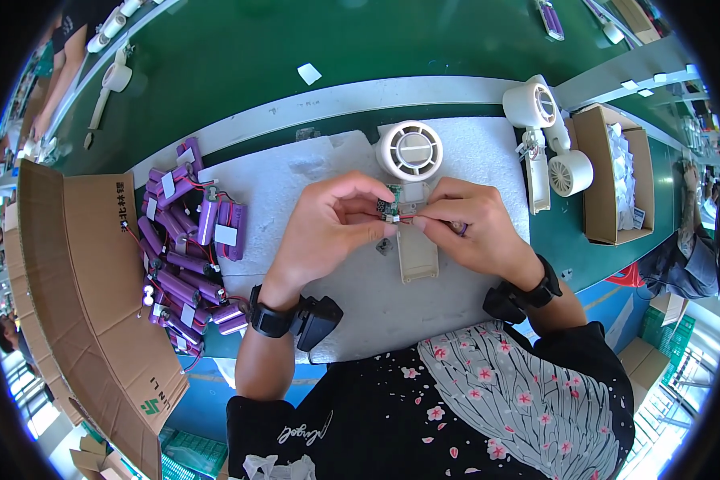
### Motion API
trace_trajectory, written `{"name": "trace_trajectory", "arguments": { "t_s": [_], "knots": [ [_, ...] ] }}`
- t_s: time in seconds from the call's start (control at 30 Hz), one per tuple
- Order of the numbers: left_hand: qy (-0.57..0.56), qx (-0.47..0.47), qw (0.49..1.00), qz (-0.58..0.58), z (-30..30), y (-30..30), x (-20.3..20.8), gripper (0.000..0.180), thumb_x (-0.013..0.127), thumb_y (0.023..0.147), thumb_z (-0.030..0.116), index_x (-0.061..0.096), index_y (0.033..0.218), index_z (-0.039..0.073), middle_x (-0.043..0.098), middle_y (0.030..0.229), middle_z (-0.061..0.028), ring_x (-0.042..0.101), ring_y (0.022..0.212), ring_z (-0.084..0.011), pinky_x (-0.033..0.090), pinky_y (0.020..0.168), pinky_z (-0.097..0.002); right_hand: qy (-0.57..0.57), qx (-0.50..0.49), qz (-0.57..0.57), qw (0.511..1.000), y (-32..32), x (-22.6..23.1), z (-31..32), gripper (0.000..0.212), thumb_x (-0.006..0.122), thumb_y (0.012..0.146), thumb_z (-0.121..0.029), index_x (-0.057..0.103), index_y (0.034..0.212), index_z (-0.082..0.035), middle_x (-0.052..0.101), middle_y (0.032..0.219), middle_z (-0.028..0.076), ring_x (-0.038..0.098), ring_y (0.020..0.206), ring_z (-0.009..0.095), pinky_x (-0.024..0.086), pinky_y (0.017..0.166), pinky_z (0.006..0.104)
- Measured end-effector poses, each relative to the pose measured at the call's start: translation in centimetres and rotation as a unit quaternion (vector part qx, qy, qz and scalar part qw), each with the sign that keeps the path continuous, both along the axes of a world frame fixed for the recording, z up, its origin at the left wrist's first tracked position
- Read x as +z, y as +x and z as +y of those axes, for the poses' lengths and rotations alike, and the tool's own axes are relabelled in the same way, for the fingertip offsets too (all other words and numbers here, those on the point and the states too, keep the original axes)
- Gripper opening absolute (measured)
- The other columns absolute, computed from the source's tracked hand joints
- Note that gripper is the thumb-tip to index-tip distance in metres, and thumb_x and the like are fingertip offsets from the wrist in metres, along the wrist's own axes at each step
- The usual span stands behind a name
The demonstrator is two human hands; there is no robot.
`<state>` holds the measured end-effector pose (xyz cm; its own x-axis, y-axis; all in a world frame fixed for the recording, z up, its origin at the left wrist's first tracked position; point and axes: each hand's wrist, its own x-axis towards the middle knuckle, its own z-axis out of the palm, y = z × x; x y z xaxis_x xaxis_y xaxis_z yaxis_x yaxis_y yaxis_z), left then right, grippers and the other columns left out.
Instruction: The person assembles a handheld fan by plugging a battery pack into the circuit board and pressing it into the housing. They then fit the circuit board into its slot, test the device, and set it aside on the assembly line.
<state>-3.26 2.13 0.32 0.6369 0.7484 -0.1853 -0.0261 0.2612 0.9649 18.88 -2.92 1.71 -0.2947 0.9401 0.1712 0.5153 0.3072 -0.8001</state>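
Note:
My left hand [325,222] pinches a small green circuit board [390,205] between thumb and fingers. The closed fingers of my right hand [478,230] grip thin red wires [409,215] that meet the board's lower edge; the wire ends inside the fingers are hidden. Both hands are above a cream handheld fan, whose round head [410,150] lies beyond them. Its opened handle [418,258] stretches toward me beneath the hands. A small dark piece [384,246] lies left of the handle.
White foam sheeting [272,176] covers the green bench. Purple battery packs [186,264] with wires are heaped at left, beside a cardboard box [104,272]. More fans [528,106] lie at right, near a carton [598,188] of small bags. A metal bar [320,108] crosses behind.

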Motion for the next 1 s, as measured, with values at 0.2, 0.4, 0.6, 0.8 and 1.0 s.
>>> {"name": "trace_trajectory", "arguments": {
  "t_s": [0.2, 0.4, 0.6, 0.8, 1.0],
  "knots": [
    [-0.015, 0.022, 0.999, -0.028, -0.2, 0.2, -0.1, 0.033, 0.070, 0.077, -0.014, 0.063, 0.106, -0.001, 0.068, 0.099, -0.0092, 0.068, 0.090, -0.0162, 0.057, 0.080, -0.0285, 0.010, 0.011, -0.022, 1.000, 0.1, -0.2, 0.0, 0.005, 0.071, 0.078, -0.007, 0.072, 0.082, -0.006, 0.060, 0.073, 0.005, 0.058, 0.055, 0.021, 0.047, 0.052, 0.0314],
    [-0.006, 0.027, 1.000, 0.009, -0.2, 0.1, 0.3, 0.032, 0.070, 0.078, -0.014, 0.067, 0.108, -0.001, 0.068, 0.099, -0.0092, 0.068, 0.089, -0.0161, 0.056, 0.081, -0.0279, 0.017, 0.045, -0.043, 0.998, 0.1, 0.1, 0.0, 0.007, 0.072, 0.076, -0.003, 0.073, 0.083, -0.004, 0.061, 0.072, 0.007, 0.058, 0.055, 0.020, 0.045, 0.050, 0.0299],
    [0.028, -0.016, 0.999, 0.022, -0.2, 0.1, 0.3, 0.039, 0.066, 0.078, -0.016, 0.067, 0.114, -0.001, 0.067, 0.105, -0.0097, 0.066, 0.092, -0.0157, 0.056, 0.080, -0.0270, 0.066, 0.060, -0.072, 0.993, 0.3, -0.1, 0.0, 0.010, 0.073, 0.077, -0.004, 0.070, 0.086, -0.005, 0.059, 0.071, 0.007, 0.058, 0.053, 0.019, 0.045, 0.048, 0.0299],
    [0.125, -0.008, 0.992, 0.023, -0.6, 0.8, -0.1, 0.044, 0.065, 0.077, -0.010, 0.065, 0.119, 0.003, 0.070, 0.099, -0.0099, 0.068, 0.087, -0.0151, 0.056, 0.078, -0.0275, 0.085, -0.013, -0.025, 0.996, -0.6, -0.7, -0.4, 0.033, 0.075, 0.076, -0.004, 0.063, 0.107, -0.006, 0.061, 0.082, 0.008, 0.059, 0.055, 0.017, 0.046, 0.049, 0.0289],
    [0.112, 0.041, 0.992, 0.042, -1.1, 1.5, 0.5, 0.040, 0.066, 0.077, -0.007, 0.066, 0.116, 0.001, 0.070, 0.099, -0.0115, 0.069, 0.087, -0.0155, 0.056, 0.079, -0.0277, 0.044, -0.043, -0.046, 0.997, -1.2, 0.4, -0.6, 0.049, 0.079, 0.073, -0.003, 0.058, 0.117, -0.006, 0.062, 0.095, 0.009, 0.061, 0.059, 0.014, 0.048, 0.051, 0.0259]
  ]
}}
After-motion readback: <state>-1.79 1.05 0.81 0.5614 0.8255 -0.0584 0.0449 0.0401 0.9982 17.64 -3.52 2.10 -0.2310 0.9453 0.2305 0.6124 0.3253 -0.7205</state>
